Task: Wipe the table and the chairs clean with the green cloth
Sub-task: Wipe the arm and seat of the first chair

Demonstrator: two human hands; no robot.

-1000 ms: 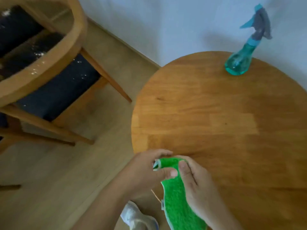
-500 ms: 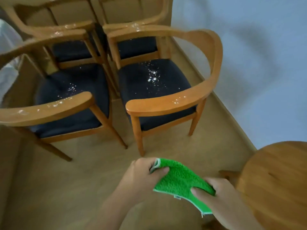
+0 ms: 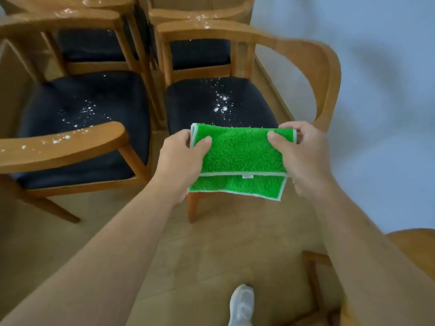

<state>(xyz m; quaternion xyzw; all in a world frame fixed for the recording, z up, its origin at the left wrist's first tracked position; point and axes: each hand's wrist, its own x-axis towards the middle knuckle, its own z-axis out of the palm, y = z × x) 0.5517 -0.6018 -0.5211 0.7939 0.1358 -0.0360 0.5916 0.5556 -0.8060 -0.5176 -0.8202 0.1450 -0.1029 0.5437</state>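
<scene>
**Two hands on the cloth, chair seat dead ahead**

Both hands hold the green cloth (image 3: 237,154) folded over, stretched flat between them in the air. Left hand (image 3: 181,161) pinches the left end, thumb on top and fingers curled under. Right hand (image 3: 303,156) pinches the right end the same way. Cloth long axis runs left to right, across the line of sight. A lower flap hangs below the fold, with a small tag at the seam.

Target relation: the near chair (image 3: 324,74) stands straight ahead of the cloth and below it. Its dark seat (image 3: 211,102) carries white specks, thickest just beyond the cloth's far edge. Cloth not touching the seat so far as can be told; it hides the seat's front edge. Both hands about equally near the seat; the specks lie roughly midway between them, slightly toward the right hand.

Second chair (image 3: 58,147) to the left, also speckled on seat and armrest. More chairs behind, speckled on the top rails.

Worktop (image 3: 414,245) edge shows at lower right, away from the cloth.

Judgement: chairs not yet wiped. Next move likely lowers the cloth forward onto the near seat; either hand could take over the wipe.
</scene>
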